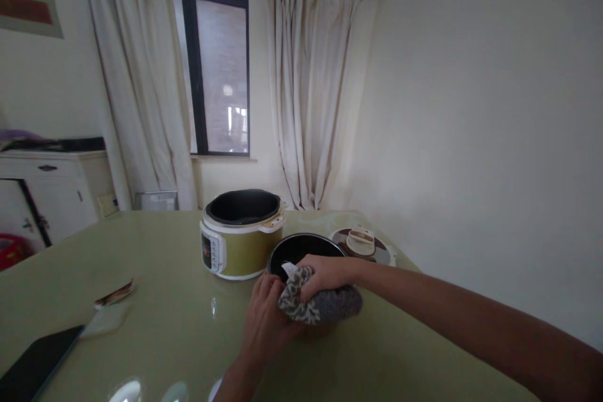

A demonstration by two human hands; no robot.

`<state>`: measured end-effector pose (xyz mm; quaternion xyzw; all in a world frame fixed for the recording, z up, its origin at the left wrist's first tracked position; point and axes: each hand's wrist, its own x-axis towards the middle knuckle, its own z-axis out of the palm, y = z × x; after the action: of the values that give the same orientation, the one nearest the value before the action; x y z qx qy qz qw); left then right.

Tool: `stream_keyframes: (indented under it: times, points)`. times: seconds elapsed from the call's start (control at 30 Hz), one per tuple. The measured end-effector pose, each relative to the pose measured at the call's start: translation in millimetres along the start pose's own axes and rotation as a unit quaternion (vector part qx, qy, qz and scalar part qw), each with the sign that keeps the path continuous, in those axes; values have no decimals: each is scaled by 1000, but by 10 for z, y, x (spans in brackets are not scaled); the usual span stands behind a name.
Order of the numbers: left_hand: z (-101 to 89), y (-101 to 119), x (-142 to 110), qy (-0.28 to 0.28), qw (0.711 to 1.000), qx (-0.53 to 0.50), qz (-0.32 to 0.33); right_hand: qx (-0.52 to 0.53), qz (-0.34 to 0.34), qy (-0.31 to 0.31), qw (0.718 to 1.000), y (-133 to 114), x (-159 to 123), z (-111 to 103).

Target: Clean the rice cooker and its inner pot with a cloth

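Note:
A dark inner pot (306, 244) stands on the table in front of me, its near side hidden by my hands and the cloth. My left hand (268, 317) is closed on the pot's near left rim, fingers bent over the edge. In my right hand (327, 273) is a grey patterned cloth (320, 304), bunched up and draped over the near rim; a small white tag sticks out of it. Just behind and to the left stands a green and white electric pressure cooker (247, 245) without its lid, dark inside. Its round lid (362, 244) lies behind the pot on the right.
The greenish glossy table (174, 301) reaches toward the curtained window. A dark flat device (40, 361), perhaps a tablet or phone, lies at the front left, with a small brownish item (114, 295) beyond it. At far left is a white cabinet (56, 182).

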<state>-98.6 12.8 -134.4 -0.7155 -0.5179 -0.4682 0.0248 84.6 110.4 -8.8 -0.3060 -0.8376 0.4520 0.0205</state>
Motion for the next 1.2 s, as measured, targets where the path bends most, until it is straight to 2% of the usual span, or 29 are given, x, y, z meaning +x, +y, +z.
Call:
stream_keyframes:
  times: [0.07, 0.13, 0.23, 0.4, 0.5, 0.57, 0.7, 0.8, 0.87, 0.97, 1.03, 1.1, 1.2]
  points:
    - [-2, 20, 7, 5, 1000, -2, -9, -25, 56, -27, 998, 30, -28, -116]
    - [7, 29, 3, 13, 1000, -3, -14, -93, 119, -62, 987, 37, 6, -202]
    - [15, 28, -15, 11, 1000, -9, -7, -167, 161, -109, 967, 41, 175, -185]
    - [-24, 44, -38, 15, 1000, -12, 0, -227, 74, -91, 967, 159, 511, 200]
    - [-61, 53, -34, 11, 1000, -9, 5, -268, 67, -99, 956, 337, 569, 396]
    - [-79, 49, -26, 1, 1000, -9, 17, -311, 70, -118, 940, 500, 530, 426]
    - [-71, 59, -10, -14, 1000, -7, 26, -416, 72, -115, 899, 844, 346, 258]
    - [-17, 112, -16, -13, 999, -5, 33, -485, 28, -81, 870, 957, 253, 57]
    - [28, 152, -32, -8, 999, -2, 36, -506, -43, -83, 857, 918, 274, -53]
    - [75, 189, -61, 1, 999, 3, 32, -522, -165, -145, 824, 760, 426, -137]
    - [81, 192, -72, 6, 1000, 12, 22, -533, -207, -181, 800, 667, 545, -137]
    - [70, 181, -72, 8, 999, 26, 18, -545, -200, -176, 795, 630, 616, -112]
    - [47, 150, -60, 17, 999, 45, 8, -550, -130, -112, 817, 680, 580, -77]
